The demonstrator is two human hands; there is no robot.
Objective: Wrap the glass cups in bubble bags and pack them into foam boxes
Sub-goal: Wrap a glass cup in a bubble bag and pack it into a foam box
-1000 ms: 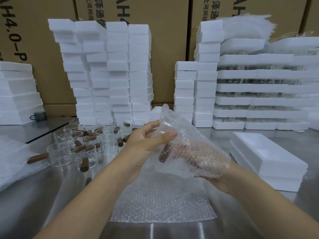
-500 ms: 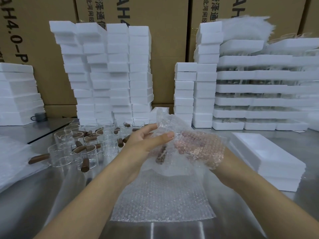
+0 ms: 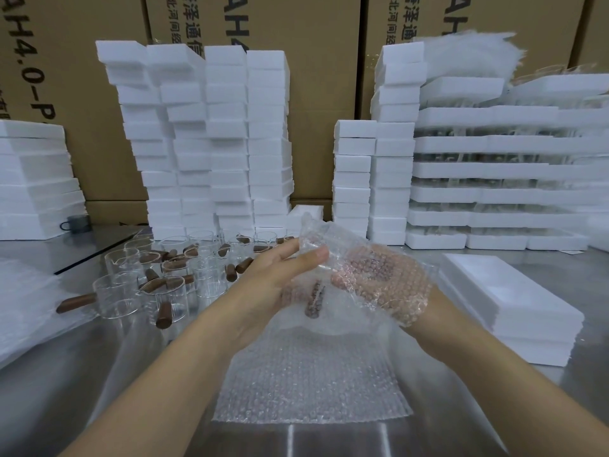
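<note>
The right hand [image 3: 379, 282] no longer cups the bubble bag [image 3: 342, 235] from below. It is now higher, level with the left hand [image 3: 276, 278], and shows through the film with fingers spread, the wrap draped down to its wrist. The bag's bulge at lower right is gone.
</note>
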